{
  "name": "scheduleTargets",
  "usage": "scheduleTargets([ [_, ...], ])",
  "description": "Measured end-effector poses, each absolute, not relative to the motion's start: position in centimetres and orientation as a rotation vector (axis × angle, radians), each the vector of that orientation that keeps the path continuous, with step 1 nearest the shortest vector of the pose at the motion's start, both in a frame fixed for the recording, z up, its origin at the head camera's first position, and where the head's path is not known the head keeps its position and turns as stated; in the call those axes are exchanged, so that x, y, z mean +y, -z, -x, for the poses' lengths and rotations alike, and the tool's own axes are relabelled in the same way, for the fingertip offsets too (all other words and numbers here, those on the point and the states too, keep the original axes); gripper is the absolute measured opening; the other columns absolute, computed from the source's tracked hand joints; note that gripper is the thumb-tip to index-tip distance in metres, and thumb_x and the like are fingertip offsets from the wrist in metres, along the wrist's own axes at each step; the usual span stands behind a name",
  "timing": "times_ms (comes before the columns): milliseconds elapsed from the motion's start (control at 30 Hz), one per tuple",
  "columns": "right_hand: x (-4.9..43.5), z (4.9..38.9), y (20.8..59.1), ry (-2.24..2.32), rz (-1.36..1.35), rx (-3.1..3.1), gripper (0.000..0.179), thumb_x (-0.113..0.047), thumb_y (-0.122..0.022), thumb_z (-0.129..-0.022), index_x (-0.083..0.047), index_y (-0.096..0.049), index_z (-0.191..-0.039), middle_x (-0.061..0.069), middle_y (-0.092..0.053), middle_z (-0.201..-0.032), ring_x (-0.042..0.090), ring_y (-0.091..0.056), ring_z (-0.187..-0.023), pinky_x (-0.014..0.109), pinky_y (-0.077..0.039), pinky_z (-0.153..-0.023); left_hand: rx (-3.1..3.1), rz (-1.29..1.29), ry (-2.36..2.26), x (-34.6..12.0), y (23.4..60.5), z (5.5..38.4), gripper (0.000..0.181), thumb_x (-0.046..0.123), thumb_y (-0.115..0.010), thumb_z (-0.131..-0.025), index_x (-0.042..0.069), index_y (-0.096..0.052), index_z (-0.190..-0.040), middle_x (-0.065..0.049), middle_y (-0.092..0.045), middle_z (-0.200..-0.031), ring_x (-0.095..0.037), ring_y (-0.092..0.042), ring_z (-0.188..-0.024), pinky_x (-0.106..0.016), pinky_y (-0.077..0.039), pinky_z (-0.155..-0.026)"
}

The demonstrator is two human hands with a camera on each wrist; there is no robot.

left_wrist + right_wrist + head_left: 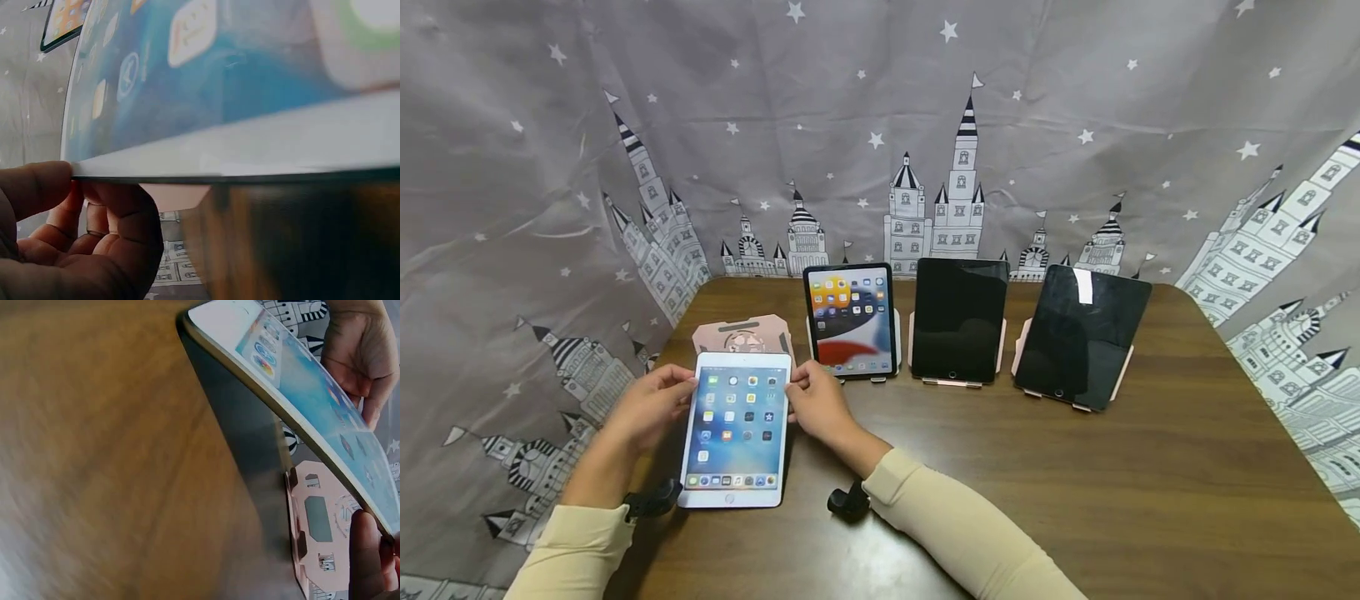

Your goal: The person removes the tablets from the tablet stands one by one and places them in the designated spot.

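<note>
A white tablet [737,433] with its screen lit, showing app icons, is held between both hands at the table's left. My left hand [651,406] pinches its left edge near the upper corner, with the thumb at the rim and fingers behind, as the left wrist view shows. On the opposite edge, my right hand [820,403] pinches the side near the top. In the right wrist view the tablet [300,406] is tilted above the table. Just behind it stands a pink tablet stand [752,333], its lower part hidden by the tablet.
To the right, a lit tablet [853,321], a dark tablet [958,321] and another dark tablet [1078,333] lean on stands along the back of the wooden table [1037,500]. A grey curtain [820,100] printed with castles and stars hangs behind.
</note>
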State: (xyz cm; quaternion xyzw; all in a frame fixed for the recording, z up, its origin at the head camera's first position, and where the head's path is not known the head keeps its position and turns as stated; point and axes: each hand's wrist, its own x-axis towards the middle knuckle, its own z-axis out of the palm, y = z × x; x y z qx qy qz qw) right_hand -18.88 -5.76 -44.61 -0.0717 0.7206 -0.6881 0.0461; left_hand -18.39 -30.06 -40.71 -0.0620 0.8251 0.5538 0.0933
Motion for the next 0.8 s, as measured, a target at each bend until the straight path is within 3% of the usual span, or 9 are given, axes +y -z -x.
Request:
scheduleTargets([
  [167, -5.7, 18.1, 45.1, 2.08, 0.148, 2.141, 0.005, -0.002, -0.054, -0.088, -0.001, -0.051, -0.091, 0.007, -0.056, -0.071, 0.022, -0.061, -0.053, 0.033, -0.053, -0.048, 2.443, 0.216, -1.511, -30.0, 41.1, 18.0, 0.032, 0.026, -0.044, -0.097, -0.002, -0.046, -0.113, -0.017, -0.049, -0.106, -0.025, -0.05, -0.09, -0.032, -0.046, -0.072],
  [800, -4.9, 16.4, 46.0, 2.013, 0.1, 2.045, 0.006, 0.004, -0.053, -0.087, 0.002, -0.047, -0.087, 0.007, -0.058, -0.065, 0.016, -0.056, -0.047, 0.031, -0.052, -0.047, 2.38, 0.154, -1.345, -29.8, 42.8, 17.4, 0.021, 0.012, -0.045, -0.095, -0.005, -0.048, -0.107, -0.016, -0.053, -0.099, -0.026, -0.053, -0.085, -0.038, -0.051, -0.073],
])
